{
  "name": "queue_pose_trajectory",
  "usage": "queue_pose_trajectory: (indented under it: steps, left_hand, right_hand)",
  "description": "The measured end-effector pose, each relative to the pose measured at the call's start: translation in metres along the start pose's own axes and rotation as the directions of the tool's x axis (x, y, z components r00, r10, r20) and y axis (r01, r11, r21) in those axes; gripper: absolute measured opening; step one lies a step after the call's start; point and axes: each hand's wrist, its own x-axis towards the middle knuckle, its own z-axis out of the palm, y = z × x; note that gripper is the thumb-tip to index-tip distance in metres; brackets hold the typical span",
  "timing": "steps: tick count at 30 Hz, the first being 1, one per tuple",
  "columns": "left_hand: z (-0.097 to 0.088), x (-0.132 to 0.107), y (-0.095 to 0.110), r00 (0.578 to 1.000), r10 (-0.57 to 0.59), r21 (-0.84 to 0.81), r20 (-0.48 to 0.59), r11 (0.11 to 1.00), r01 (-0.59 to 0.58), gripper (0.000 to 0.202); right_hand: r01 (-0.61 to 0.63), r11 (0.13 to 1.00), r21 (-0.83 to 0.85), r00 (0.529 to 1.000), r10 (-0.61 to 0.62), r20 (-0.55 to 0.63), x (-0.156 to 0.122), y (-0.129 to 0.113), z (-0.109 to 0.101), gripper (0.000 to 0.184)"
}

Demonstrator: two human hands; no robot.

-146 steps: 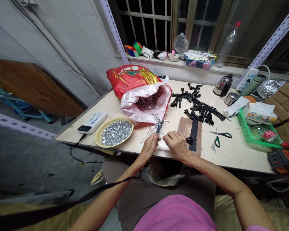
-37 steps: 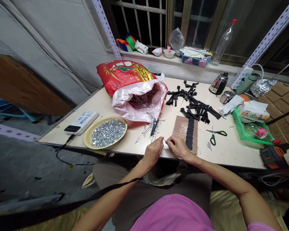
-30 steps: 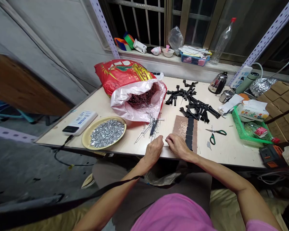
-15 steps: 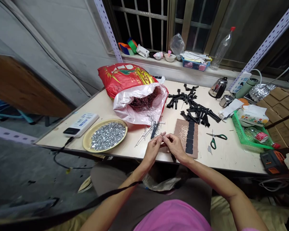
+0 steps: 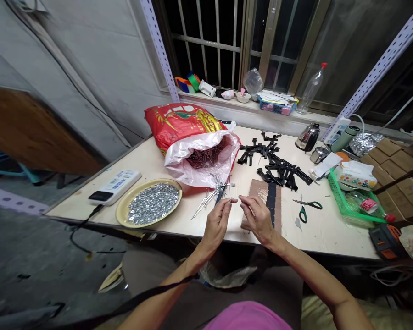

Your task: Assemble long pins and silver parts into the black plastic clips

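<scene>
While the left hand (image 5: 216,224) pinches a small shiny piece (image 5: 231,199) between thumb and forefinger, the right hand (image 5: 259,221) faces it just across a narrow gap, its fingers bent toward the left fingertips; whether that second grip is spread or closed on something, I cannot tell; the piece itself sits at the tip of the left thumb, above the near edge of the desk (image 5: 316,238), too small to make out fully. Below and beyond the left hand lie loose metal pins (image 5: 206,202) with a dark part (image 5: 221,191) among them, in front of the red bag (image 5: 189,117); a brown board (image 5: 258,189) is partly covered by the right hand. To handle so slight a piece well, I would keep the left pinch light but steady, brace both wrists, bring the right fingertips in squarely, and work over the desk, so that a slip is easily recovered.
</scene>
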Motion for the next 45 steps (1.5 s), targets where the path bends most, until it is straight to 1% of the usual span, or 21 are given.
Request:
queue_pose_trajectory:
  steps: [3, 6, 10, 14, 17, 19, 21, 23, 25, 27, 29, 30, 32, 34, 37, 38, 39, 40, 41, 43, 45]
  left_hand:
    - [0.006, -0.003, -0.002, 0.987, 0.161, 0.129, 0.03, 0.978, -0.163, 0.034]
    - [0.009, -0.006, -0.007, 0.961, 0.267, 0.246, 0.065, 0.929, -0.275, 0.033]
    - [0.009, -0.008, -0.012, 0.927, 0.345, 0.393, 0.144, 0.84, -0.374, 0.034]
    - [0.013, -0.01, -0.012, 0.909, 0.358, 0.518, 0.213, 0.748, -0.416, 0.034]
    - [0.018, -0.013, -0.01, 0.913, 0.309, 0.627, 0.265, 0.664, -0.407, 0.03]
    - [0.023, -0.015, -0.007, 0.92, 0.249, 0.691, 0.304, 0.607, -0.393, 0.028]
    - [0.027, -0.016, -0.002, 0.926, 0.154, 0.735, 0.344, 0.57, -0.368, 0.028]
    - [0.03, -0.015, 0.004, 0.926, 0.019, 0.767, 0.377, 0.554, -0.324, 0.03]
    - [0.03, -0.013, 0.009, 0.905, -0.113, 0.784, 0.409, 0.551, -0.286, 0.031]
    - [0.029, -0.01, 0.011, 0.879, -0.193, 0.783, 0.437, 0.562, -0.266, 0.032]
    - [0.027, -0.006, 0.008, 0.861, -0.207, 0.743, 0.465, 0.62, -0.253, 0.033]
    - [0.026, -0.004, 0.005, 0.856, -0.195, 0.699, 0.478, 0.675, -0.236, 0.032]
    - [0.026, 0.001, -0.002, 0.855, -0.161, 0.557, 0.493, 0.813, -0.167, 0.027]
    - [0.027, 0.006, -0.008, 0.871, -0.15, 0.4, 0.467, 0.914, -0.058, 0.023]
    - [0.03, 0.009, -0.013, 0.905, -0.191, 0.269, 0.38, 0.959, 0.089, 0.018]
    - [0.03, 0.009, -0.013, 0.907, -0.222, 0.236, 0.358, 0.961, 0.142, 0.016]
    - [0.029, 0.008, -0.013, 0.897, -0.271, 0.197, 0.351, 0.957, 0.212, 0.014]
    - [0.028, 0.007, -0.013, 0.87, -0.335, 0.151, 0.362, 0.942, 0.3, 0.016]
    - [0.026, 0.006, -0.013, 0.827, -0.408, 0.099, 0.387, 0.91, 0.403, 0.021]
    - [0.022, 0.005, -0.01, 0.699, -0.528, 0.006, 0.482, 0.8, 0.6, 0.033]
    - [0.02, 0.006, -0.005, 0.595, -0.562, -0.073, 0.575, 0.689, 0.721, 0.041]
  right_hand:
    - [0.105, 0.975, -0.197, 0.994, -0.105, 0.009, 0.003, 0.0, -0.01, 0.027]
    - [0.192, 0.918, -0.348, 0.98, -0.199, 0.015, 0.005, 0.0, -0.019, 0.024]
    - [0.281, 0.84, -0.464, 0.955, -0.292, 0.05, 0.003, 0.001, -0.026, 0.022]
    - [0.324, 0.746, -0.582, 0.937, -0.338, 0.088, -0.002, 0.006, -0.023, 0.025]
    - [0.325, 0.692, -0.644, 0.937, -0.326, 0.123, -0.007, 0.014, -0.016, 0.029]
    - [0.337, 0.68, -0.651, 0.938, -0.303, 0.168, -0.011, 0.021, -0.011, 0.029]
    - [0.365, 0.683, -0.632, 0.931, -0.288, 0.225, -0.013, 0.03, -0.007, 0.027]
    - [0.401, 0.685, -0.608, 0.916, -0.289, 0.279, -0.016, 0.039, -0.003, 0.025]
    - [0.442, 0.683, -0.581, 0.895, -0.294, 0.335, -0.017, 0.047, -0.002, 0.023]
    - [0.488, 0.688, -0.537, 0.865, -0.301, 0.401, -0.018, 0.054, -0.002, 0.02]
    - [0.512, 0.715, -0.475, 0.837, -0.294, 0.461, -0.019, 0.058, -0.003, 0.019]
    - [0.507, 0.739, -0.443, 0.83, -0.282, 0.48, -0.019, 0.059, -0.004, 0.018]
    - [0.466, 0.798, -0.383, 0.829, -0.242, 0.504, -0.018, 0.06, -0.003, 0.019]
    - [0.412, 0.845, -0.34, 0.829, -0.193, 0.525, -0.017, 0.057, -0.001, 0.021]
    - [0.298, 0.886, -0.356, 0.844, -0.071, 0.532, -0.015, 0.053, -0.006, 0.021]
    - [0.24, 0.891, -0.386, 0.857, -0.008, 0.515, -0.015, 0.053, -0.013, 0.02]
    - [0.169, 0.888, -0.427, 0.871, 0.067, 0.486, -0.016, 0.055, -0.023, 0.02]
    - [0.09, 0.875, -0.476, 0.88, 0.154, 0.45, -0.017, 0.058, -0.036, 0.02]
    - [0.009, 0.847, -0.531, 0.876, 0.25, 0.413, -0.019, 0.063, -0.052, 0.02]
    - [-0.12, 0.758, -0.641, 0.828, 0.432, 0.356, -0.026, 0.074, -0.088, 0.019]
    - [-0.185, 0.669, -0.719, 0.76, 0.562, 0.327, -0.035, 0.087, -0.122, 0.017]
